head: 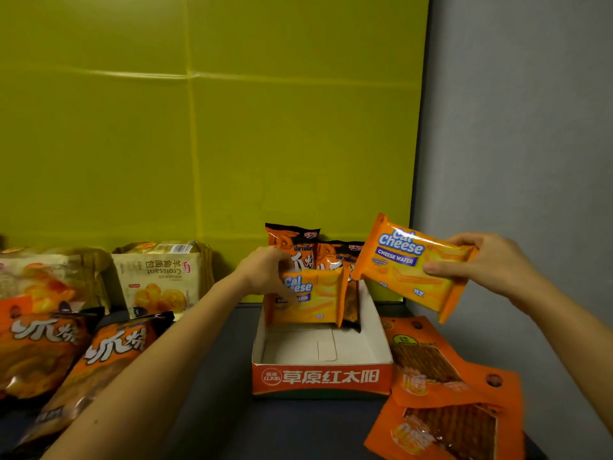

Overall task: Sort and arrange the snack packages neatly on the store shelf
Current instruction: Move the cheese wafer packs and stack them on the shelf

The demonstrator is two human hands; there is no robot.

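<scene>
An open white-and-red cardboard display box stands on the dark shelf. At its back an orange Cal Cheese wafer pack stands upright, and my left hand grips its top left corner. Behind it stand two orange-and-black snack bags. My right hand holds a second Cal Cheese wafer pack by its right end, tilted in the air above the box's back right corner.
Two orange strip-snack pouches lie flat right of the box. At left lie orange-and-black bags and, behind them, croissant bags. A yellow-green back panel and a grey side wall bound the shelf.
</scene>
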